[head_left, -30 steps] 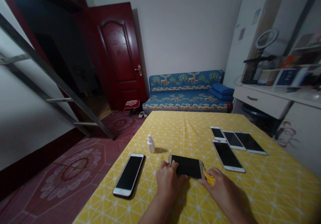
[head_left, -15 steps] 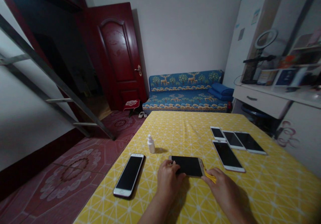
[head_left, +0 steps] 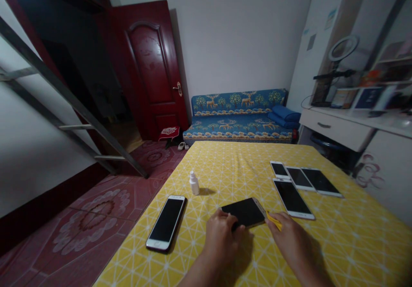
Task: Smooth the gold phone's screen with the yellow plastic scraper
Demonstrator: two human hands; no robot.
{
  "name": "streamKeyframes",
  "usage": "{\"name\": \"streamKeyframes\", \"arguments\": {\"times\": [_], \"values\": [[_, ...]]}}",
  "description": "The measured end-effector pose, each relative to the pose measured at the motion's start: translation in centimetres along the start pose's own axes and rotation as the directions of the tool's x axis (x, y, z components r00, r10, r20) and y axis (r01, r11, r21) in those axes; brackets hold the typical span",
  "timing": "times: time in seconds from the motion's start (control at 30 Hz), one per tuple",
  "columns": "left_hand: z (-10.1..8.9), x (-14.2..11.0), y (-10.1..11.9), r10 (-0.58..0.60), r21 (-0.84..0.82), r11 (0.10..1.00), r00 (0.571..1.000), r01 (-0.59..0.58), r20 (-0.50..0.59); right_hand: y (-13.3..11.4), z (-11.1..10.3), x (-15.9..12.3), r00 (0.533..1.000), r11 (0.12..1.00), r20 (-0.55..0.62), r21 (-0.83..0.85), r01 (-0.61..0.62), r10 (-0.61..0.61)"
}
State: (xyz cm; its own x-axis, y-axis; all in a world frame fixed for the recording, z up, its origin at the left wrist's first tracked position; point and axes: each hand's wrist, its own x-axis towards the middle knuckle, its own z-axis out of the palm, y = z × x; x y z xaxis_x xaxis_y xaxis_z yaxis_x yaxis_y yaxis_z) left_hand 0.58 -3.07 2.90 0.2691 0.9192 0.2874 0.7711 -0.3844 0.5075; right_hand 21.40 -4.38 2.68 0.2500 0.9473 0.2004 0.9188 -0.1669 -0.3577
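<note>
A dark-screened phone [head_left: 246,211] with a gold edge lies on the yellow patterned tablecloth [head_left: 238,162], turned at a slant. My left hand [head_left: 222,240] grips its near left end, fingers curled over the edge. My right hand [head_left: 288,237] is closed on a small yellow cloth [head_left: 274,220] right beside the phone's right end. A white-framed phone [head_left: 166,222] lies to the left of my hands, near the table's left edge.
A small white bottle [head_left: 193,183] stands beyond the left phone. Several more phones [head_left: 298,186] lie in a group at the right. Behind the table are a blue patterned sofa [head_left: 240,115], a dark red door [head_left: 149,68], a metal ladder [head_left: 64,94] and white shelving [head_left: 354,107].
The dark phone has turned from lying square to a slant, its right end swung away from me, under my left hand. My right hand with the cloth stays beside it.
</note>
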Motion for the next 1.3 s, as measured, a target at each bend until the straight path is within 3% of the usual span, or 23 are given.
{"name": "streamKeyframes", "arguments": {"times": [0.37,0.53,0.7,0.9,1.03,1.17,1.3], "values": [[0.9,-0.9,1.0,0.228,-0.013,0.974,0.969,-0.227,0.1,0.4,0.0,0.5,1.0,1.0,0.008,0.003,-0.025,0.025],[1.6,-1.2,1.2,0.38,-0.085,0.924,0.916,-0.372,0.131,0.2,-0.3,0.5,1.0,1.0,0.005,0.003,-0.025,0.025],[1.6,-1.3,1.2,0.533,-0.222,0.841,0.827,-0.494,0.178,-0.1,-0.7,0.5,0.999,0.999,0.038,-0.041,-0.014,0.015],[0.3,-1.0,-0.4,0.507,-0.345,0.838,0.837,-0.423,0.205,-0.1,-0.8,0.5,0.998,1.0,0.056,-0.028,-0.012,0.014],[-0.5,-0.5,-1.6,0.443,-0.333,0.875,0.858,-0.351,0.259,0.0,-0.7,0.3,0.998,0.999,0.062,-0.039,-0.001,0.003],[-0.8,-0.1,-2.1,0.399,-0.31,0.903,0.85,-0.299,0.345,0.2,-0.5,0.2,0.998,0.999,0.059,-0.039,-0.011,0.014],[-0.4,0.0,-2.1,0.376,-0.327,0.904,0.876,-0.275,0.303,0.4,-0.1,0.3,0.999,1.0,0.044,-0.014,0.006,-0.005]]}}
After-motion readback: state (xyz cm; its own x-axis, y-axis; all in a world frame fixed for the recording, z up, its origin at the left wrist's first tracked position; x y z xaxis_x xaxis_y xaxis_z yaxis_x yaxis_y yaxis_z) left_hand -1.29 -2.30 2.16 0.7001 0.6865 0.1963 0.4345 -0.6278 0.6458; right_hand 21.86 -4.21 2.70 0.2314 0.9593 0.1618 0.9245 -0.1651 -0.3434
